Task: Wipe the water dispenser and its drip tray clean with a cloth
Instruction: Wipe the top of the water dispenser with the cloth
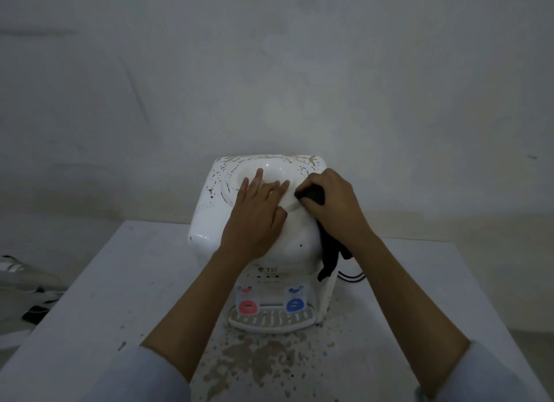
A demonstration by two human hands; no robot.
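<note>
A white tabletop water dispenser stands on a white table, its top stained with brown marks around the round bottle well. My left hand lies flat on the top, fingers straight and reaching into the well. My right hand grips a dark cloth and presses it on the top's right side; the cloth's loose end hangs down the dispenser's right flank. Below are a red tap, a blue tap and the slotted drip tray.
A black cable loops out from behind the dispenser on the right. Dirt specks cover the table in front of the drip tray. A plain wall stands close behind. Dim clutter lies on the floor at the left.
</note>
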